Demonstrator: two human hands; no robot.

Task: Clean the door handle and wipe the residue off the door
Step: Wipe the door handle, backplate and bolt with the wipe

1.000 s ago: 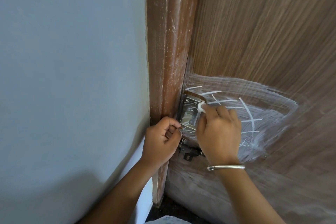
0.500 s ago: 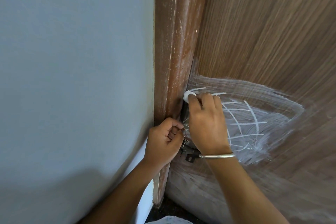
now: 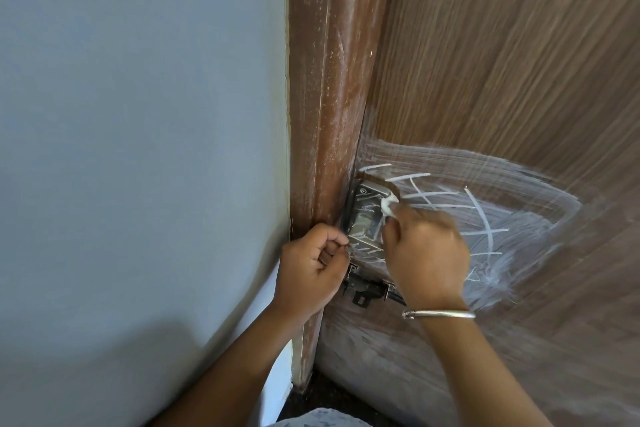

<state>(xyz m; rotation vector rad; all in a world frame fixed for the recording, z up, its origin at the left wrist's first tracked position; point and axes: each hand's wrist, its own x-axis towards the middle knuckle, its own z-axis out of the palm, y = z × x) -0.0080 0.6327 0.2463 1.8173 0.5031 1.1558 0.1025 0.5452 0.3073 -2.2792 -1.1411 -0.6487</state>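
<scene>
At frame centre, the right hand (image 3: 426, 253) pinches a white wad (image 3: 389, 208) against the metal handle plate (image 3: 363, 218) on the door's (image 3: 502, 62) left edge. White residue (image 3: 485, 218) streaks the wood to the right. The left hand (image 3: 308, 270) curls at the plate's lower corner; I cannot tell whether it holds anything.

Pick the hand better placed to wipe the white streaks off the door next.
Right. The right hand pinches a white wad at the top corner of the metal plate, directly beside the white streaks. The left hand sits curled at the plate's frame-side edge, with no cloth visible.
</scene>
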